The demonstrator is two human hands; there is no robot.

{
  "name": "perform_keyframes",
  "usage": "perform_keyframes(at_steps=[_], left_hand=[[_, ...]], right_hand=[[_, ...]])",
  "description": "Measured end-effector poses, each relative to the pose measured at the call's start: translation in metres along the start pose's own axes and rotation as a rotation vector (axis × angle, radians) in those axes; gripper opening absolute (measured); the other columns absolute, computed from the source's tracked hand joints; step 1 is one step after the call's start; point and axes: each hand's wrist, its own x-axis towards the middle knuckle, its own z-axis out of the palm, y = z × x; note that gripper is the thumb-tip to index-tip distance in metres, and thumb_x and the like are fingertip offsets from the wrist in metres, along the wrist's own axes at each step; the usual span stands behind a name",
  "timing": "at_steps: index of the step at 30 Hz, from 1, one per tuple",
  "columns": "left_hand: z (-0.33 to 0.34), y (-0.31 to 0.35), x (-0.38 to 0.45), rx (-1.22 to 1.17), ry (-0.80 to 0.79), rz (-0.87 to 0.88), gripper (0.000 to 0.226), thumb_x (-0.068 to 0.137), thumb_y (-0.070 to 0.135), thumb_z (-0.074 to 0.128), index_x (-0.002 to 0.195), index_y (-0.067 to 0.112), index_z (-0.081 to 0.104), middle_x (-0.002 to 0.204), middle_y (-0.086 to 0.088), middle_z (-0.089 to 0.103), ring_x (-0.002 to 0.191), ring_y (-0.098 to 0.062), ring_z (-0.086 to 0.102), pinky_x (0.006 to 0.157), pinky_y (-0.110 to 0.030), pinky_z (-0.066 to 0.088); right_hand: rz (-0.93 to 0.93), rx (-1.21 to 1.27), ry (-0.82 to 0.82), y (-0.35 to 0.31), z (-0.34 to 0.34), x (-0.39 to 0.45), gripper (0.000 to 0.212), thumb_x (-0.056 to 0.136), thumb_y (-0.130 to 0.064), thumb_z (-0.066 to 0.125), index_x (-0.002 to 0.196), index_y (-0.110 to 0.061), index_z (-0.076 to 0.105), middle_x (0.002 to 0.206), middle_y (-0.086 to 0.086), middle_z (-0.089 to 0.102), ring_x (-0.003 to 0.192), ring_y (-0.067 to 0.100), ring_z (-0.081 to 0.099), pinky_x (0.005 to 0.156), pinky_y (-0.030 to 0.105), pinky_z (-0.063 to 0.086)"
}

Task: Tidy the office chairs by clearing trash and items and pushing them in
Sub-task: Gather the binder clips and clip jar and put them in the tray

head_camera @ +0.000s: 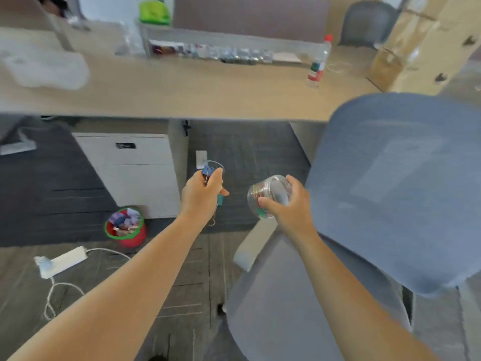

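Nearest to me, both bare forearms reached forward over the dark floor. My right hand point(289, 204) was wrapped around a clear plastic jar point(269, 195), tipped on its side with its mouth toward the left, a few coloured clips showing inside. My left hand point(201, 195) was clenched on a bunch of binder clips point(209, 171): a blue one stuck out above the fingers, a teal one hung just below the thumb, and a wire loop dangled under it. The two hands were near each other but apart.

The grey office chair point(390, 194) stood to my right, its backrest beside the jar, its seat and pale armrest under my right forearm. It was pulled out from the desk point(182, 95).

On the floor to the left lay a white power strip point(63, 261) with its cord, and beyond it a red bin point(126, 226) with a green rim, full of crumpled scraps. Behind that stood a white drawer cabinet point(132, 173) under the desk. Farther off, on the desktop, I saw a water bottle point(318, 63) upright and a row of small blurred items under a shelf.
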Motion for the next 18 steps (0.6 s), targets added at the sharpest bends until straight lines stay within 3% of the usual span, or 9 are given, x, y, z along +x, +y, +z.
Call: perform_keyframes(at_steps=[2,7,10,14,16,18], left_hand=[[-0.042,0.008,0.007,-0.026,0.066,-0.003,0.028,0.093,0.028,0.042,0.067,0.021,0.048,0.062,0.0,0.058,0.051,-0.01,0.042,0.044,-0.015,0.036],[-0.151,0.018,0.029,-0.016,0.247,0.016,0.03,0.093,0.028,0.042,0.066,0.017,0.051,0.059,0.002,0.059,0.056,-0.009,0.046,0.056,-0.023,0.036],[-0.217,0.023,0.049,-0.004,0.329,0.023,0.03,0.092,0.027,0.042,0.065,0.018,0.052,0.05,0.005,0.061,0.052,-0.01,0.045,0.052,-0.024,0.035],[-0.3,0.032,0.079,0.018,0.373,0.015,0.028,0.093,0.029,0.041,0.073,0.014,0.052,0.061,0.0,0.06,0.049,-0.011,0.042,0.047,-0.022,0.032],[-0.338,0.036,0.096,0.021,0.383,0.008,0.028,0.093,0.03,0.04,0.079,0.01,0.053,0.061,-0.001,0.059,0.047,-0.01,0.041,0.045,-0.022,0.032],[-0.374,0.039,0.113,0.017,0.4,-0.005,0.028,0.093,0.031,0.04,0.079,0.011,0.053,0.057,0.0,0.06,0.045,-0.01,0.042,0.044,-0.021,0.032]], right_hand=[[-0.036,-0.004,-0.065,-0.026,0.028,0.005,0.077,0.077,-0.017,0.069,0.141,-0.011,0.028,0.145,0.009,0.031,0.133,0.022,0.034,0.093,0.023,0.028],[-0.125,0.01,-0.226,-0.087,0.114,0.018,0.076,0.078,-0.017,0.069,0.141,-0.011,0.027,0.144,0.01,0.03,0.131,0.024,0.035,0.096,0.025,0.031],[-0.16,0.021,-0.28,-0.125,0.172,0.025,0.076,0.077,-0.016,0.07,0.141,-0.01,0.028,0.144,0.011,0.032,0.132,0.027,0.035,0.107,0.035,0.035],[-0.186,0.061,-0.326,-0.176,0.246,0.038,0.083,0.07,-0.021,0.075,0.139,-0.008,0.031,0.142,0.014,0.038,0.128,0.028,0.042,0.108,0.047,0.037],[-0.197,0.066,-0.343,-0.199,0.281,0.047,0.084,0.065,-0.029,0.076,0.136,-0.008,0.036,0.137,0.013,0.044,0.124,0.029,0.046,0.102,0.043,0.043],[-0.216,0.068,-0.355,-0.221,0.312,0.055,0.078,0.065,-0.028,0.075,0.132,-0.009,0.041,0.133,0.013,0.049,0.119,0.029,0.05,0.086,0.029,0.047]])
